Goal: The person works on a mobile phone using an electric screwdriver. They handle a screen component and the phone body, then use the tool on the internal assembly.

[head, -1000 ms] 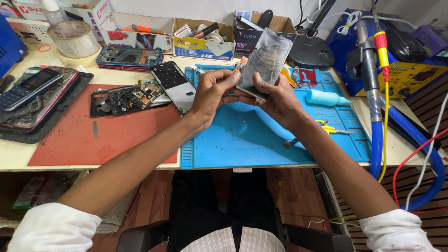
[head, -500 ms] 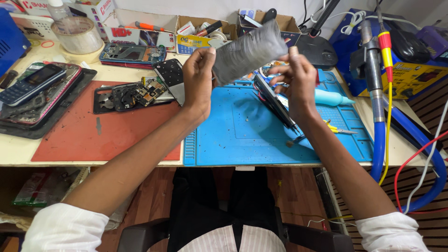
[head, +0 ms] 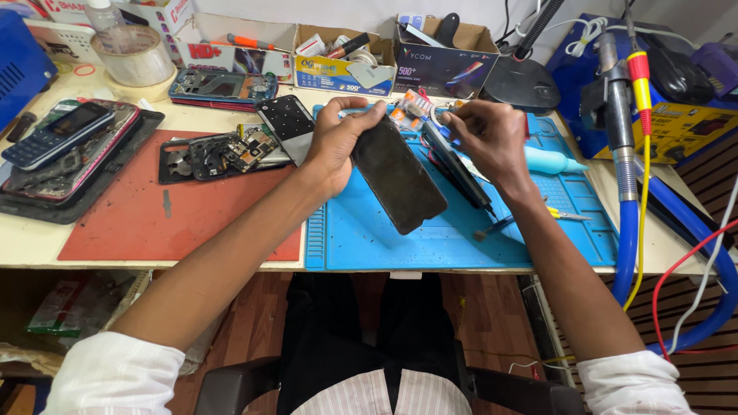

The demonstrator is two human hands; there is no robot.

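My left hand grips the top end of a dark phone panel, which slants down to the right over the blue work mat. My right hand holds a thin dark phone body edge-on, just right of the panel and apart from it. Both hands hover above the mat, close together. Under the right wrist lie a small brush and tweezers.
A red mat lies left, with an opened phone and circuit boards at its top. A tray of phones sits far left. Cardboard boxes line the back. A blue hose and tool holder stand right.
The panel and the phone body, held together a second ago, have come apart. My left hand turned the panel dark side up and lowered it; my right hand keeps the body.
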